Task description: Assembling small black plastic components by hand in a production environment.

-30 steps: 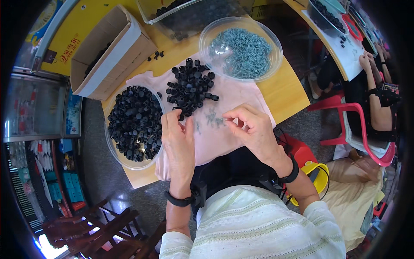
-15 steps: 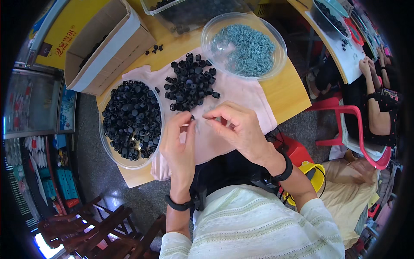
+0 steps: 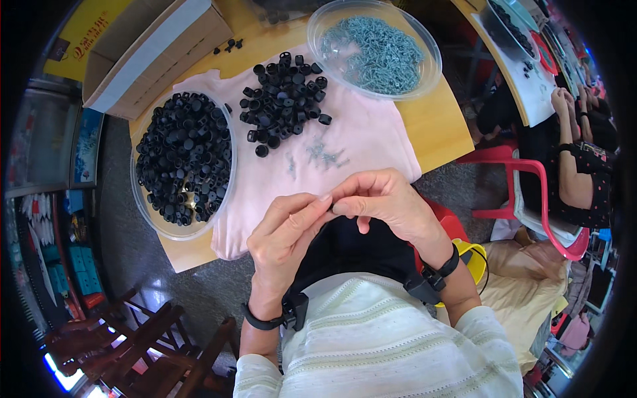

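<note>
Evidently mid-piece, with plenty of stock about

Both hands are together at the centre of the frame, just below the pink cloth's (image 3: 378,142) lower edge. The fingertips of the left hand (image 3: 282,232) and right hand (image 3: 391,207) meet, pinched on a small dark piece (image 3: 331,207); most of it is hidden, so I cannot tell whether anything else sits in the grip.

As for progress, this one piece seems to be in work, its handling unfinished. At the upper centre, a heap of black plastic pieces (image 3: 285,99) lies on the cloth, and just below it, small loose screws (image 3: 324,156), or screw-like bits, are scattered. A clear round tub (image 3: 232,162) at the left of the frame is full of similar black pieces; whether those are finished or waiting, the view does not settle. Another clear tub (image 3: 435,53), at the upper right of the table (image 3: 444,126), holds a large mass of greyish metal bits (image 3: 381,56), so supply looks far from used up. A cardboard box (image 3: 176,53) stands at the upper left, with a few black bits (image 3: 232,45) beside it.
</note>
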The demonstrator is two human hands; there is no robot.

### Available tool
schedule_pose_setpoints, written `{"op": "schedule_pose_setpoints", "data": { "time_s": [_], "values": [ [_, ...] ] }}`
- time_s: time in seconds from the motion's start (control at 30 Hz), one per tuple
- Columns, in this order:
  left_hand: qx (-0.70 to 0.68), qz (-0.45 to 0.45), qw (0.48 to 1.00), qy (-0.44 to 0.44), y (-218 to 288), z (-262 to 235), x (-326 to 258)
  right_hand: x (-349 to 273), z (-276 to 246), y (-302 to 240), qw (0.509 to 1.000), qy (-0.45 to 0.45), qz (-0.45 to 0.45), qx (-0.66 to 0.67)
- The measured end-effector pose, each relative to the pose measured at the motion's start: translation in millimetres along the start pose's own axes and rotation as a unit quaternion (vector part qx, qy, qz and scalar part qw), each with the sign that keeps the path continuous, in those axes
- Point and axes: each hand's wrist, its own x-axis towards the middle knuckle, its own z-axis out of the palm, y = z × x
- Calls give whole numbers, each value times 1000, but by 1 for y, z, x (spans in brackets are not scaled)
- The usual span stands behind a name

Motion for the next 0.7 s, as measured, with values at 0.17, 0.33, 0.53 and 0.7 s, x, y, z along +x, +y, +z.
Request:
{"op": "schedule_pose_setpoints", "data": {
  "time_s": [0.17,0.33,0.53,0.7],
  "values": [
    [-39,-4,999,-22,-1,2,-9,-7,-3,11,999,-11,22,43],
    [-69,-27,997,-28,-4,4,-6,-7,-5,13,996,-22,22,78],
    [101,-139,985,20,-13,4,15,-6,-12,12,987,14,32,157],
    [128,-172,977,15,-20,10,22,-5,-15,11,980,-3,24,200]
  ]
}}
